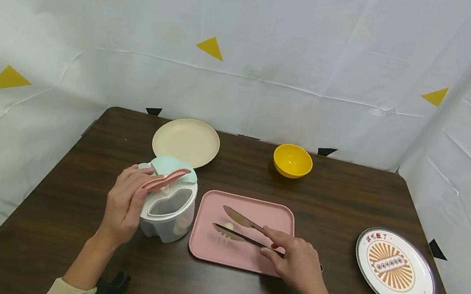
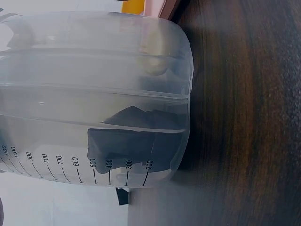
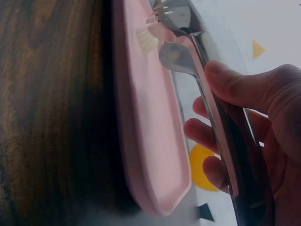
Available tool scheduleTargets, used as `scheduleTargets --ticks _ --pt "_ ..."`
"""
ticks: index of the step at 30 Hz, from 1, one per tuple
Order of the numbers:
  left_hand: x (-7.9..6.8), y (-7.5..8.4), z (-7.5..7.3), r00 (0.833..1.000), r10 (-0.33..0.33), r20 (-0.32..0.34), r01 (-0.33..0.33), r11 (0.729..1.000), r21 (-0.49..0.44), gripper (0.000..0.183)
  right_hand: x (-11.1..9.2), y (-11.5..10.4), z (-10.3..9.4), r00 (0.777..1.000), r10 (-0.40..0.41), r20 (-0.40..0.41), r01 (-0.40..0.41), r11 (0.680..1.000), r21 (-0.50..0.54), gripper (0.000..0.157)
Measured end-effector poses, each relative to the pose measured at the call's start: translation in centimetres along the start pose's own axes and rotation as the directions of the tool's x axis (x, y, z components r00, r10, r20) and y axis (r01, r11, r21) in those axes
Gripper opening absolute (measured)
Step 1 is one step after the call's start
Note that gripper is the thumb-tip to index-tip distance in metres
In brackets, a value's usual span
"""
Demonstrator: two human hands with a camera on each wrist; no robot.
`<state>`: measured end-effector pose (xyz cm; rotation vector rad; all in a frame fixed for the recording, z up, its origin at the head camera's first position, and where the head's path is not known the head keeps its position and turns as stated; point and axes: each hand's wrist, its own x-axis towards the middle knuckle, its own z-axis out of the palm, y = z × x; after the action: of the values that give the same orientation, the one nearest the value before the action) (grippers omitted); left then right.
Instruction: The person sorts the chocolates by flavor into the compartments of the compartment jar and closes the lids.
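Observation:
My left hand (image 1: pixel 128 197) holds up the pink flap (image 1: pixel 165 180) on the lid of a translucent storage container (image 1: pixel 168 223). The lid's other flap (image 1: pixel 172 164) is mint green and lies down. Pale lumps (image 2: pixel 157 52) and a dark shape show through the container's scaled wall. My right hand (image 1: pixel 298 262) grips metal serving tongs (image 1: pixel 248 240), with one fork end and one spoon end, above a pink tray (image 1: pixel 245 260). A small pale ridged piece (image 3: pixel 146 40) is near the tong tips; whether they touch it I cannot tell. The tong ends stand apart.
A cream plate (image 1: pixel 186 142) lies behind the container. A yellow bowl (image 1: pixel 292 161) stands at the table's back, beyond the tray. At the right is a white patterned plate (image 1: pixel 396 270). White sheeting (image 1: pixel 272 29) hangs behind the dark wooden table (image 1: pixel 177 281).

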<state>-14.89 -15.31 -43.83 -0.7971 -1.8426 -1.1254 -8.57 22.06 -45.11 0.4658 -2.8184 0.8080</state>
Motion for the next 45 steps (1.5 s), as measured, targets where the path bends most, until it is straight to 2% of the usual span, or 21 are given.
scheduleTargets --ticks 10,28,37,45 --pt "0.0 0.0 0.0 1.0 0.005 -0.001 -0.005 1.0 -0.011 0.033 -0.2 0.3 0.5 1.0 0.007 0.015 -0.007 1.0 -0.009 0.046" --pt "0.0 0.0 -0.1 1.0 -0.005 0.011 0.005 1.0 0.001 0.034 0.0 0.1 0.7 0.999 -0.006 -0.036 0.004 0.998 -0.06 0.038" --pt "0.1 0.0 0.0 1.0 0.006 0.0 -0.006 1.0 -0.004 0.035 0.1 0.1 0.4 0.992 -0.054 -0.116 0.049 0.998 -0.048 0.04" --pt "0.0 0.1 0.0 1.0 -0.006 0.001 0.006 1.0 -0.006 0.035 0.2 -0.7 -1.0 0.973 -0.114 -0.199 0.109 0.993 -0.032 0.044"
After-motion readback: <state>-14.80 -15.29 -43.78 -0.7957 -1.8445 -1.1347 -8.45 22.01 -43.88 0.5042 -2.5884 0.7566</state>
